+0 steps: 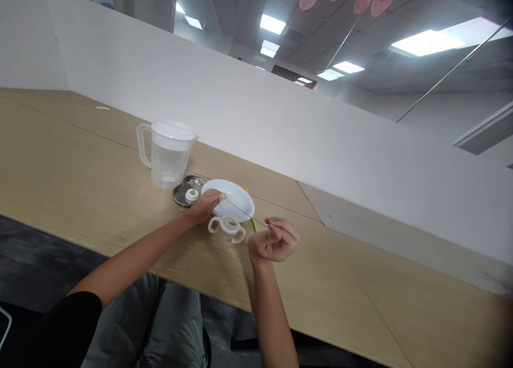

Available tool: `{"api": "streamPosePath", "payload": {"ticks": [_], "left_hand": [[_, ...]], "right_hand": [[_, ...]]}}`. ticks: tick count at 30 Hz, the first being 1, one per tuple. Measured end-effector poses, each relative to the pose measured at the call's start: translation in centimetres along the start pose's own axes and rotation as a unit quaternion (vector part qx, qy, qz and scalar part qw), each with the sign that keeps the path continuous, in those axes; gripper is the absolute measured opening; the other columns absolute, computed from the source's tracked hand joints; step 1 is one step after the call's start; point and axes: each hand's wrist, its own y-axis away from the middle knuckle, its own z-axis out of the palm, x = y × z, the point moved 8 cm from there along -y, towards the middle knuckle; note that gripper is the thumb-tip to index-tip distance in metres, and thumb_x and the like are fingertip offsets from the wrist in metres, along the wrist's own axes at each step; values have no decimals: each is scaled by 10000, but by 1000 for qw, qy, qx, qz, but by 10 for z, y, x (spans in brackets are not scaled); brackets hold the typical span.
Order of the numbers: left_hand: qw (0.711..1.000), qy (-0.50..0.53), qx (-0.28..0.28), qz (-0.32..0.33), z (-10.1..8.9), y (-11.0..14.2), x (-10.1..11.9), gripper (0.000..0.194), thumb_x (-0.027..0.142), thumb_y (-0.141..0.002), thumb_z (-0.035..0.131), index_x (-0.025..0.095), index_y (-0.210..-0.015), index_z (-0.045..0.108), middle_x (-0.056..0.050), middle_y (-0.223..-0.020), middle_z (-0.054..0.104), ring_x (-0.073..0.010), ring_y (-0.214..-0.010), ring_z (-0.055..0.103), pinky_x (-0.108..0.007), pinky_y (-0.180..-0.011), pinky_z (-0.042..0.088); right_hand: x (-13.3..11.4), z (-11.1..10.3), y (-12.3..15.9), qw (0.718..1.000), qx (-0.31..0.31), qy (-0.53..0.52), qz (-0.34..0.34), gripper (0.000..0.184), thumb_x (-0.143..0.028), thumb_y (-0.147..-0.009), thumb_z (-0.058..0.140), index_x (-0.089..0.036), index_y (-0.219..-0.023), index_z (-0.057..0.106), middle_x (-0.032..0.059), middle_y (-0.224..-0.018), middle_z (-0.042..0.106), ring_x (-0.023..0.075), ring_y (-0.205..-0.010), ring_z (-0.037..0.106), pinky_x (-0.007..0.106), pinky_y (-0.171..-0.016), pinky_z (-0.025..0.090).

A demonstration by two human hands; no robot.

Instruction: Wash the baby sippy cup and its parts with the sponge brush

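In my left hand [205,206] is a small clear round piece [225,198], like a bottle teat, held in closed fingers above the white oval dish [244,198]. A thin dark rod [247,214] runs from that piece toward my right hand [276,239]. The right fingers are curled and seem to pinch its end. Just below the left hand a clear baby bottle [223,238] with two white handles stands upright, its top uncovered. Left of the dish, a round metal tray [177,196] carries a white ring-shaped cap [192,194].
A clear plastic pitcher [170,159] holding liquid stands behind the tray. A yellow-green stick [254,225] lies partly under the dish. A small pale flat piece [102,108] rests farther left. Behind the wooden table [344,288] rises a white wall [240,122] with a window above.
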Motion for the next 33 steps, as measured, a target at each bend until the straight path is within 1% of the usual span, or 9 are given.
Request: {"api": "streamPosePath", "payload": {"ticks": [4,12,17,23,28,33], "left_hand": [[1000,0,4,5,-1,1,1,362,292,-1023,282,149,-958,608,-98,-1014,667,-209,-977,590,-357,-911,479],[1000,-6,-3,-3,2,0,0,381,293,-1024,273,129,-953,609,-105,-1001,670,-207,-956,591,-369,-907,477],[1000,-5,-8,-14,2,1,0,366,283,-1025,274,134,-990,607,-105,-1036,666,-204,-995,586,-352,-932,464],[1000,1,-2,-2,0,-1,3,362,281,-1020,280,131,-976,607,-108,-1022,674,-207,-976,590,-355,-919,474],[1000,2,-11,-27,0,0,2,350,270,-1014,287,138,-998,611,-107,-1046,674,-211,-1010,588,-365,-939,465],[999,15,-22,-41,1,0,3,331,266,-1008,308,136,-1038,611,-110,-1066,671,-209,-1035,579,-348,-957,447]], "right_hand": [[1,0,0,1000,5,3,2,179,-304,-993,443,-208,-858,511,-2,-760,527,112,-597,558,259,-532,487],[-1,4,5,1000,-21,-1,-12,124,-283,-990,446,-215,-919,520,1,-777,545,117,-602,571,268,-540,492],[-1,4,5,999,-26,-16,-15,130,-290,-989,453,-213,-922,533,4,-783,547,118,-607,573,267,-541,490],[-1,6,8,999,-32,-7,-19,120,-281,-988,457,-217,-922,534,1,-775,556,123,-628,584,274,-571,495],[0,8,11,999,-45,-8,-26,112,-273,-986,461,-211,-926,533,-1,-775,565,116,-630,588,264,-579,498],[1,10,14,998,-52,-8,-40,95,-245,-972,494,-203,-915,557,5,-775,594,117,-651,611,265,-606,522]]}}
